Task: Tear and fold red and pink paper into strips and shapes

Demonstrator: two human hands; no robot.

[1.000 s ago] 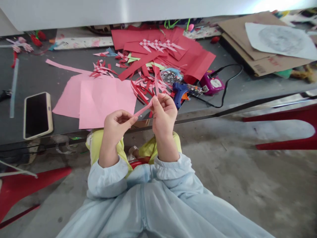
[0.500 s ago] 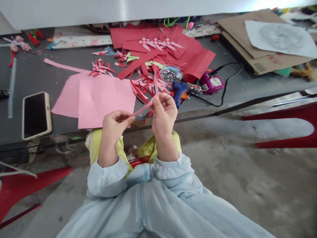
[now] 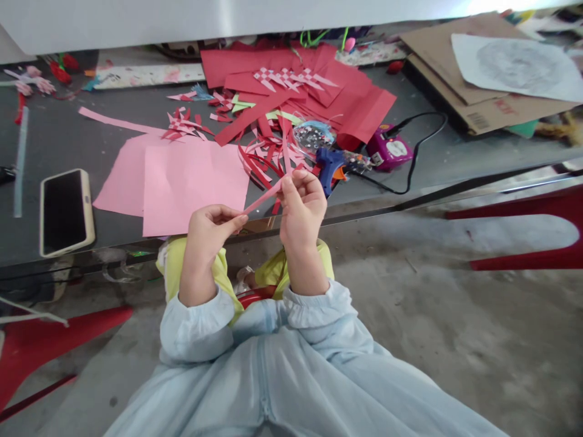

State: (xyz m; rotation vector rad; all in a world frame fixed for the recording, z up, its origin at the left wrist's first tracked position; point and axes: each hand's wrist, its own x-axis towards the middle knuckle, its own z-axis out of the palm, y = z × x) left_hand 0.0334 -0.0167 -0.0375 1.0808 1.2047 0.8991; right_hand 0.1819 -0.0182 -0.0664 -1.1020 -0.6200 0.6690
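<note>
Between my hands a pink paper strip point(image 3: 264, 198) is stretched at a slant, just off the table's front edge. My left hand point(image 3: 210, 233) pinches its lower left end between thumb and fingers. Higher up, my right hand point(image 3: 302, 203) grips it near a bend, from which a pink length runs upward toward the scraps. Pink paper sheets point(image 3: 191, 182) lie on the table beside my left hand. Past my right hand are a heap of red and pink paper strips point(image 3: 262, 158) and a blue glue gun point(image 3: 330, 169).
Red paper sheets point(image 3: 359, 112) with woven paper fish point(image 3: 286, 79) lie at the back. A purple box point(image 3: 389, 152) with a black cable sits on the right, near cardboard point(image 3: 483, 118). A phone point(image 3: 66, 212) rests at left. Red stools point(image 3: 523, 264) flank me.
Almost nothing differs. Both hands keep hold of the pink paper strip in nearly the same place, and the view has shifted very slightly.
</note>
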